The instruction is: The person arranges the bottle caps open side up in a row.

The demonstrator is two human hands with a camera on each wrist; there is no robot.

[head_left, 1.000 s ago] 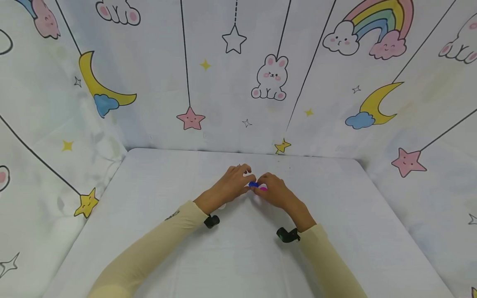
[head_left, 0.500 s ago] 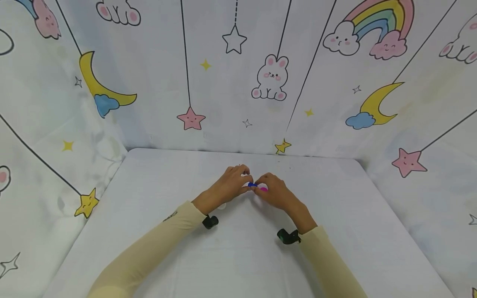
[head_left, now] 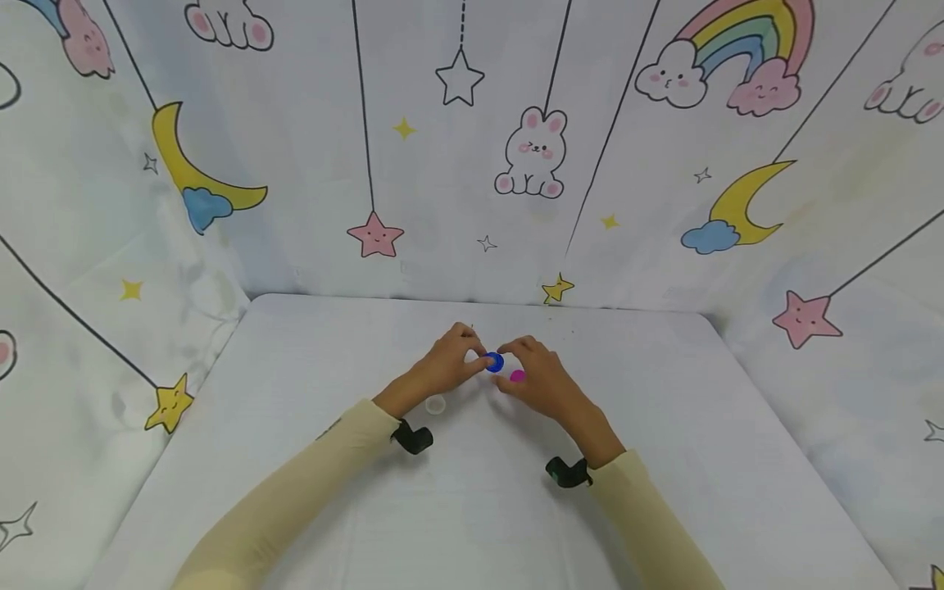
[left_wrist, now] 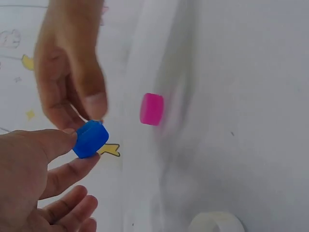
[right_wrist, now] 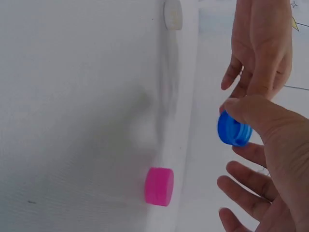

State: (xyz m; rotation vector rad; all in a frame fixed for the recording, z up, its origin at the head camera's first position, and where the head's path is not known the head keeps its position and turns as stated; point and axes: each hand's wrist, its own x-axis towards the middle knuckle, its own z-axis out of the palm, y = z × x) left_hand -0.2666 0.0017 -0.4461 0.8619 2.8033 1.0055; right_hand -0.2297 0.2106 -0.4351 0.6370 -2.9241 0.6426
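Note:
A blue bottle cap (head_left: 496,361) is held up over the table by my left hand (head_left: 445,365), pinched between thumb and index finger. In the left wrist view the blue cap (left_wrist: 91,140) is tilted; the right wrist view shows its hollow side, with the blue cap (right_wrist: 234,129) partly covered by a thumb. My right hand (head_left: 544,382) is just to the right, thumb and fingers spread apart around the cap's side, holding nothing. A pink cap (head_left: 518,376) stands on the table below the right hand.
A whitish cap (head_left: 435,404) lies on the white table (head_left: 472,508), below the left wrist. Black wrist cameras (head_left: 568,473) hang beneath both forearms. Behind the table's far edge rises a cloth backdrop (head_left: 310,164) with printed stars, moons and bunnies.
Both hands were on the blue cap before; the right fingers have come off it and spread. The left hand has drawn slightly left with the cap, whose round face now shows.

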